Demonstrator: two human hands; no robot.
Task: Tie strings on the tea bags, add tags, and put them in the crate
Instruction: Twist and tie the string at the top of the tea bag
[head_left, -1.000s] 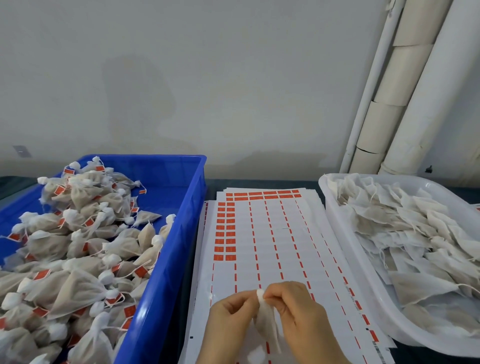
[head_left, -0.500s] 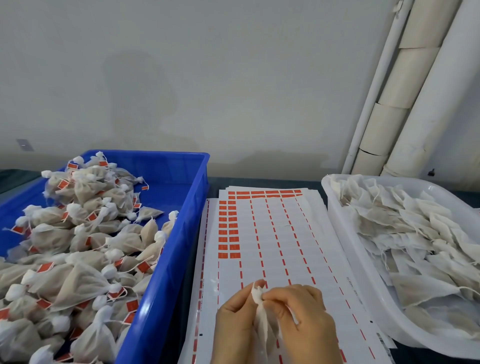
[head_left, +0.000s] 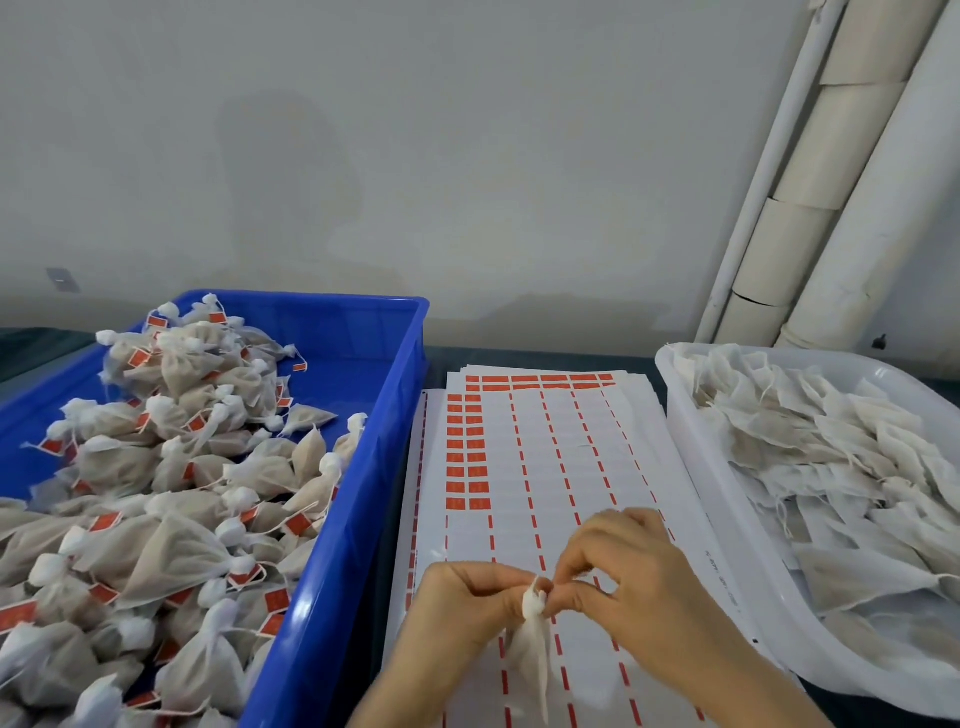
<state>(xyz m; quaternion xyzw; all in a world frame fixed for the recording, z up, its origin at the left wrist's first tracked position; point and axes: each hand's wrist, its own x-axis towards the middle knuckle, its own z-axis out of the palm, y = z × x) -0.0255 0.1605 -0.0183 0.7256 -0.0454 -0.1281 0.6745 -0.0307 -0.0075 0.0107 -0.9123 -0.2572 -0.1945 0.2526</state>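
One tea bag (head_left: 532, 647), pinched: left hand (head_left: 467, 605), right hand (head_left: 636, 577); one crate (head_left: 363, 338).

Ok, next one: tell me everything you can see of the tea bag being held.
The tea bag is a small pouch of thin, off-white, mesh-like fabric, its top gathered into a bunched white neck. It hangs neck-up over the tag sheet. The left hand and right hand both pinch it at the neck. No red tag shows on it; any string is too fine to make out.
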